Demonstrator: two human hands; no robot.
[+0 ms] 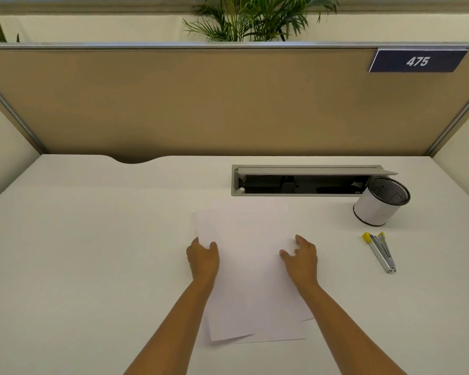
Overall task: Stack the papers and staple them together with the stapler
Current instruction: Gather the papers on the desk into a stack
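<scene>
Several white papers (251,269) lie overlapped and askew on the desk in front of me, their near corners fanned apart. My left hand (203,259) rests on the left edge of the pile, fingers curled around that edge. My right hand (301,256) sits on the right side of the pile with fingers spread on the top sheet. A silver stapler (380,251) with yellow ends lies flat on the desk well to the right of the papers, untouched.
A white mesh-lined pen cup (378,203) stands behind the stapler at the right. An open cable tray (303,181) is set into the white desk (92,253) behind the papers. Tan partition walls (201,104) enclose the desk on three sides.
</scene>
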